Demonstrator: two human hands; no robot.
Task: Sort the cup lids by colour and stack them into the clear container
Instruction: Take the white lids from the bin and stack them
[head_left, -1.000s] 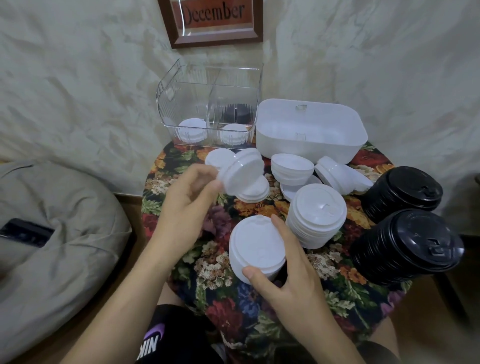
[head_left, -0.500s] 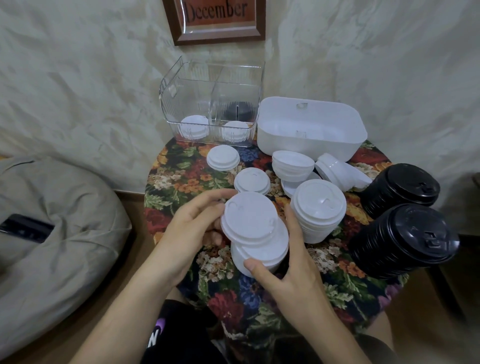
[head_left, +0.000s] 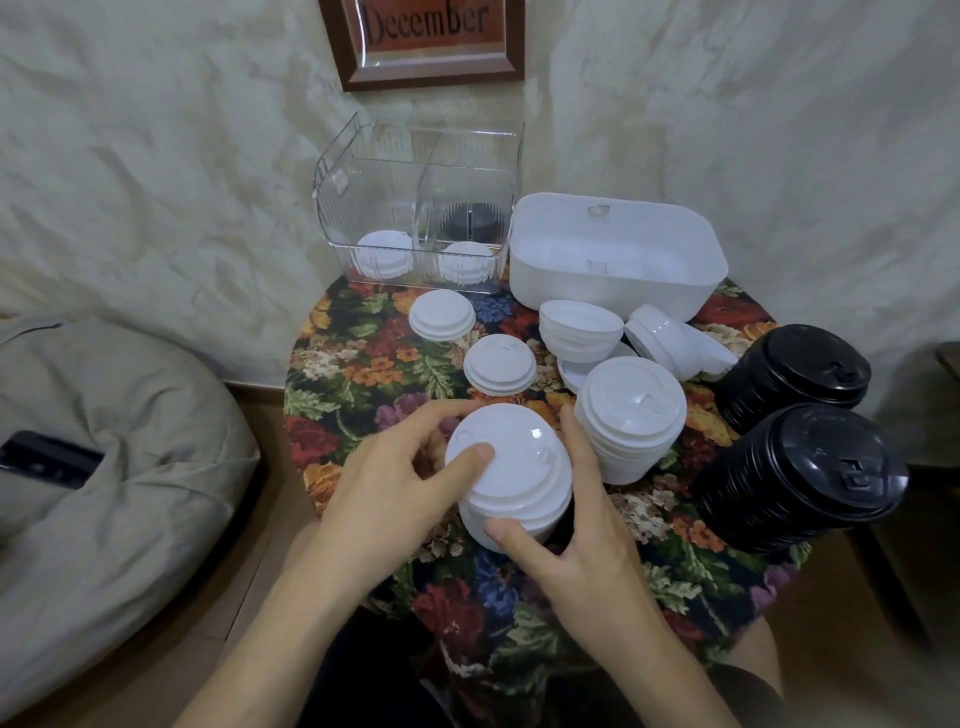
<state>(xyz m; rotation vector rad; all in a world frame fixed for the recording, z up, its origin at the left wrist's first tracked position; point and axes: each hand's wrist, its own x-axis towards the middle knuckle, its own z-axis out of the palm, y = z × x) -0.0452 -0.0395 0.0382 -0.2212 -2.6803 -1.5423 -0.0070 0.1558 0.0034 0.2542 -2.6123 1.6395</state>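
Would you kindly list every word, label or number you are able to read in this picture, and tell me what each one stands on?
"December": on the wood-framed sign at the top of the view.
Raised marks on the nearer black lid stack: too blurred to read.

We log a round table (head_left: 343, 374) draped in floral cloth. On it: clear container (head_left: 374, 208) at back, white tub (head_left: 613, 283) just beside it, white lid stacks (head_left: 631, 415) mid-table, black lid stacks (head_left: 800, 478) at right.
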